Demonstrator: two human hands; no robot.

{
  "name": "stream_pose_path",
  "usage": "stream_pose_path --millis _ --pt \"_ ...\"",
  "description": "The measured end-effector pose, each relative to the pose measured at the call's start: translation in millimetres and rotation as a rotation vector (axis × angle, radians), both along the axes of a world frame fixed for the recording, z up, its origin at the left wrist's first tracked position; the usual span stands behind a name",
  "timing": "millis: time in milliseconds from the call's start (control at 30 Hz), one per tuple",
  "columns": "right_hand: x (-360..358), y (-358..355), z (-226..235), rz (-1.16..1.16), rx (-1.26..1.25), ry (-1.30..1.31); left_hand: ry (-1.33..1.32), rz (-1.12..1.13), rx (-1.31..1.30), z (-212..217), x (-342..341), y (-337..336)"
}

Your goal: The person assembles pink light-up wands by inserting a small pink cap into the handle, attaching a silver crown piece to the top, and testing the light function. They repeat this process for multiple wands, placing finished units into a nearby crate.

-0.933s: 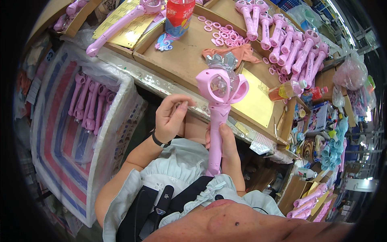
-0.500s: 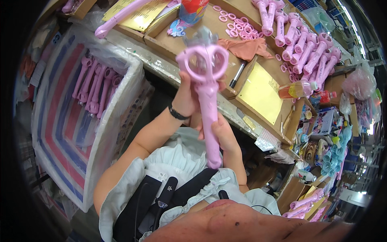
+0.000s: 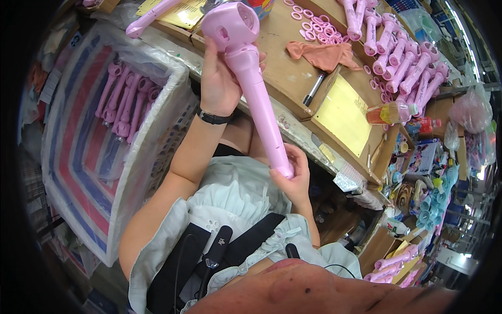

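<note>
A pink wand is held in both hands, slanting from its round head, over the near edge of the table, down to its tail end in front of the pale top. The left hand, with a black wristband behind it, is clamped around the neck just below the head — thumb on one side, fingertips showing on the other. The right hand is closed on the tail end, thumb and fingers touching it from either side. Beyond the wand, a brown tray holds a scatter of pink rings, a crumpled orange cloth and, nearer, a black marker beside a yellow sheet. A bottle of amber liquid lies past the sheet, near a heap of pink wands at the far right. On the left, a crate with a striped lining holds more wands side by side; another wand lies near the upper edge, beside yellow papers.
</note>
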State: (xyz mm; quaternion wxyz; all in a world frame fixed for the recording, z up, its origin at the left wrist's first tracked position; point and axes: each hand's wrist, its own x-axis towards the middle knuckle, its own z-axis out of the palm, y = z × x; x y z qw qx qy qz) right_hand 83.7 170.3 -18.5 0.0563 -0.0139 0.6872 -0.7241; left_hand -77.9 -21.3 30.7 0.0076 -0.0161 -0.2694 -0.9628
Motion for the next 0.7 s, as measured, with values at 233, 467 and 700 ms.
stream_pose_path --millis 233,467,700 --pt "-2.0 1.6 6.7 0.093 -0.522 -0.268 0.061 -0.032 0.171 -12.2 2.5 -3.9" --pt "-6.3 9.9 -8.2 0.255 -1.022 -0.590 0.107 -0.012 0.194 -13.8 2.8 -7.2" --pt "-6.8 10.7 -18.8 0.314 -1.182 -0.728 0.111 -0.057 0.276 -20.4 2.5 -8.7"
